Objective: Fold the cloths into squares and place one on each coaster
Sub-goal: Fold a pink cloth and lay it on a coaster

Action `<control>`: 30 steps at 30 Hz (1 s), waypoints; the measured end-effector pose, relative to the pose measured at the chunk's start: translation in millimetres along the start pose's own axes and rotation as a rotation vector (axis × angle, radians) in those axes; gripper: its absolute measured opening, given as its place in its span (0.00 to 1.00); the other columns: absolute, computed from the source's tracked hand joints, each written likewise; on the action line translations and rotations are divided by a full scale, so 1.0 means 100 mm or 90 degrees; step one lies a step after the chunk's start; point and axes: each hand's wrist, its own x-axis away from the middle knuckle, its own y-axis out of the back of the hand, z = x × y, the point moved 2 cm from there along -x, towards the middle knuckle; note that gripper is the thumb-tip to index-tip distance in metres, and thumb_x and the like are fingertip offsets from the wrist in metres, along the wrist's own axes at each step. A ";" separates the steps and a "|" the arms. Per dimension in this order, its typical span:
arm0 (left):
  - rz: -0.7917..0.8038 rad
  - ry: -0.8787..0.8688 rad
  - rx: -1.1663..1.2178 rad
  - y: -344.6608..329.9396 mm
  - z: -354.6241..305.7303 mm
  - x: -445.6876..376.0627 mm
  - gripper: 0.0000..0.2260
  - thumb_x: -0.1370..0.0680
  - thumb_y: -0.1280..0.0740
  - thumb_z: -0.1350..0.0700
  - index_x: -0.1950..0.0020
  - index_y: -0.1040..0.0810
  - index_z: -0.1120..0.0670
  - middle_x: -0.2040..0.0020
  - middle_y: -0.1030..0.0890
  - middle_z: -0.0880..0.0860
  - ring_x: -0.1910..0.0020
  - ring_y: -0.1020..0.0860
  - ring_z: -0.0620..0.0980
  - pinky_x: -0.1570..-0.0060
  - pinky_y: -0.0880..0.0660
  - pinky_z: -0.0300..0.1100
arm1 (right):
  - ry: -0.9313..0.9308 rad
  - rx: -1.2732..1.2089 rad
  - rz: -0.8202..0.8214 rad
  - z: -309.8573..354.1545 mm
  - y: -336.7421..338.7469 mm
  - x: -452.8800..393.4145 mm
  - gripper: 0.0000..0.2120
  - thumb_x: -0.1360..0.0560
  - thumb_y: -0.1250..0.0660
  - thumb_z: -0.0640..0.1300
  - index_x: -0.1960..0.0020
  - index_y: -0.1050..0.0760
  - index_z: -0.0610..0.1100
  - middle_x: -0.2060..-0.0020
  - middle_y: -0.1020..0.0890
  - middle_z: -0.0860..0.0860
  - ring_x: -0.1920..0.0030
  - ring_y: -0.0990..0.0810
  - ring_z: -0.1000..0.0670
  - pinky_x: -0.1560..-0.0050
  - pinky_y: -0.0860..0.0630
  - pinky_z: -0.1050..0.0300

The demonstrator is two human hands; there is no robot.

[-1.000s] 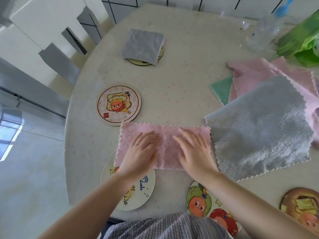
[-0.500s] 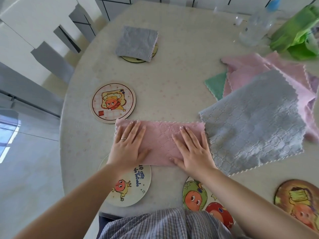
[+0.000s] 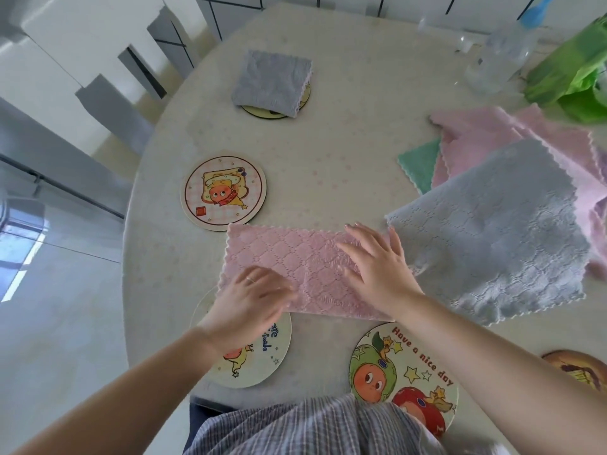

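The pink cloth point(image 3: 295, 267) lies folded into a long strip on the bench point(image 3: 345, 133), just below the toast-character coaster point(image 3: 223, 193), and its near left corner drapes over the dinosaur coaster point(image 3: 253, 349). My right hand point(image 3: 377, 270) lies flat on the right part of that strip, fingers straight and spread, pinning it down. My left hand point(image 3: 249, 300) sits at the strip's near left corner with its fingers bent toward the fabric; motion blur keeps me from telling whether it already pinches the edge or only touches it. The cloth looks thin, soft and very light, a quilted microfibre with a scalloped hem, so I judge it will flop and slide unless one palm anchors it. The best hold seems to be the left short end, taken at both layers near the corner, so the strip can be brought over onto the half under my right hand and make a square. To the right of the pink cloth, touching its end, an unfolded grey cloth point(image 3: 492, 231) tops a heap of pink and green ones. Well beyond the pink cloth, a folded grey cloth point(image 3: 272, 82) already covers the far coaster point(image 3: 262, 111).
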 end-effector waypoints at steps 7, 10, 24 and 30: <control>0.044 0.080 0.055 -0.22 -0.23 -0.02 0.06 0.25 0.36 0.52 0.50 0.22 0.47 0.53 0.23 0.44 0.52 0.24 0.44 0.47 0.28 0.44 | -0.025 -0.152 0.077 0.28 0.06 -0.68 0.13 0.22 0.42 0.42 0.41 0.23 0.46 0.42 0.24 0.49 0.41 0.26 0.48 0.41 0.29 0.53; 0.035 0.111 0.063 -0.24 -0.26 -0.03 0.06 0.25 0.37 0.52 0.49 0.23 0.48 0.52 0.22 0.44 0.52 0.23 0.45 0.46 0.27 0.44 | -0.040 -0.114 0.093 0.28 0.01 -0.81 0.11 0.24 0.39 0.41 0.45 0.22 0.46 0.45 0.23 0.49 0.45 0.24 0.46 0.45 0.27 0.52; -0.019 0.114 0.078 -0.21 -0.22 -0.01 0.04 0.25 0.35 0.56 0.54 0.21 0.50 0.58 0.26 0.48 0.58 0.28 0.45 0.47 0.36 0.35 | -0.058 -0.063 0.188 0.24 0.02 -0.91 0.07 0.26 0.38 0.44 0.52 0.24 0.43 0.54 0.20 0.48 0.52 0.23 0.44 0.55 0.27 0.55; -0.107 0.236 0.171 0.02 -0.30 0.05 0.05 0.25 0.37 0.55 0.51 0.23 0.49 0.60 0.22 0.44 0.66 0.27 0.42 0.62 0.28 0.37 | -0.098 -0.315 0.134 0.03 0.38 -0.50 0.04 0.23 0.40 0.47 0.55 0.32 0.47 0.67 0.26 0.52 0.69 0.30 0.52 0.66 0.34 0.57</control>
